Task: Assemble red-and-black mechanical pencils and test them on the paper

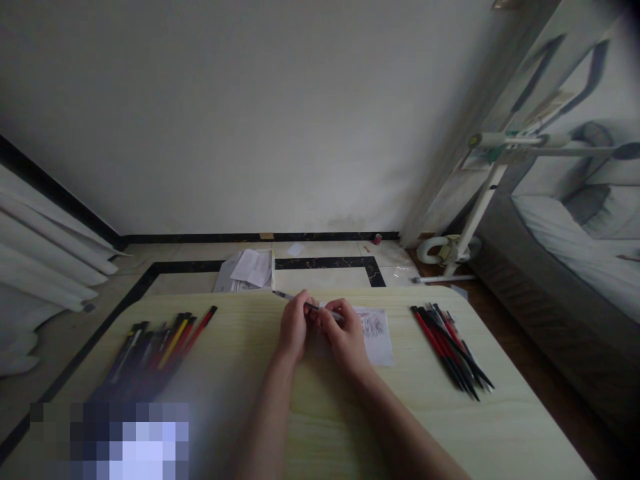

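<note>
Both of my hands meet over the middle of the table (320,427), holding one slim pen (285,295) with a clear and dark barrel. My left hand (295,325) grips it near its middle, and one end sticks out up and to the left. The fingers of my right hand (346,333) are closed on the other end, which points right. Partly under my right hand lies a white sheet of paper (379,343) with dark scribbles on it. Whether the pen's tip or cap is between my fingers cannot be made out.
Several pens, red, yellow and dark, form a pile (173,340) at the left. Another pile of red, black and grey pens (445,347) lies at the right. Beyond the far edge, a box of papers (253,269) sits on the floor. White exercise equipment (470,220) stands beside a sofa (540,287).
</note>
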{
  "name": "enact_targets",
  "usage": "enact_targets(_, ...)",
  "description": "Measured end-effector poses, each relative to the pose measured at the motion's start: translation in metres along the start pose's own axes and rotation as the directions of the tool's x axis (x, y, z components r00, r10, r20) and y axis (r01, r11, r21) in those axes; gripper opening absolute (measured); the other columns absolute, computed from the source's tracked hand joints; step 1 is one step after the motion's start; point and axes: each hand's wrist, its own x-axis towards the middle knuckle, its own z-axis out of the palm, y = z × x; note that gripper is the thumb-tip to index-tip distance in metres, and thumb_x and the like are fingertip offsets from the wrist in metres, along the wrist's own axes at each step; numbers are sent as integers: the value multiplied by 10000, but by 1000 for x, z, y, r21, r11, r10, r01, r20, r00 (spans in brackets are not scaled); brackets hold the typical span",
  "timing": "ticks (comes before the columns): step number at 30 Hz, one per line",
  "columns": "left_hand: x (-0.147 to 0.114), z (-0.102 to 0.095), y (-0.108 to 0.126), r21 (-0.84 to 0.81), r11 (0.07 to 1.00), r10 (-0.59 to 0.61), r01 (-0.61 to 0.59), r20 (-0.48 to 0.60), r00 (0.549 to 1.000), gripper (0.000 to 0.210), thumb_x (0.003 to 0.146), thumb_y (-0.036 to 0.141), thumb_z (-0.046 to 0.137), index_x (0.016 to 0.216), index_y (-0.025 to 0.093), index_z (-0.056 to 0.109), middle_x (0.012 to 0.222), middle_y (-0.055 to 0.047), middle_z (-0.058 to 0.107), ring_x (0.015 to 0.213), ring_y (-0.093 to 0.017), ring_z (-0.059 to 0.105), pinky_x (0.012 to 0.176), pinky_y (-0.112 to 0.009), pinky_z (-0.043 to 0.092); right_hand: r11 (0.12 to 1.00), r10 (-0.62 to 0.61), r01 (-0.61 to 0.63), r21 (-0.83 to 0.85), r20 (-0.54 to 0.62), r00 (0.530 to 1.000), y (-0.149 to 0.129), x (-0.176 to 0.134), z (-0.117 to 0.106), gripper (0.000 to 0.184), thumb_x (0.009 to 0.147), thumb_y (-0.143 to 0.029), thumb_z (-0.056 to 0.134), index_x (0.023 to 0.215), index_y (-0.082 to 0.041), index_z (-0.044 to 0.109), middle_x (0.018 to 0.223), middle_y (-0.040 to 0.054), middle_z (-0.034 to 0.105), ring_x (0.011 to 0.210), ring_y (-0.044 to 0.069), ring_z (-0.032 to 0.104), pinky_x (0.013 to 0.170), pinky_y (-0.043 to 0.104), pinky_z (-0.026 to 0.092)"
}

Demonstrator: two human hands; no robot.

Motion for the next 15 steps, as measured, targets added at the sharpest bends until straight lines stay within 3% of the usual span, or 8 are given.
enact_targets(15, 1, -1, -1, -23, 1000, -5, 5, 23, 1000, 327, 707, 352, 490, 472, 192, 329, 429, 41, 368, 398, -85, 358, 420, -226, 289, 1000, 13, -13, 1, 14, 1000, -1, 0, 1, 192, 771, -352, 549, 749, -173, 485, 617, -19, 535, 502, 90, 466, 463, 188, 353)
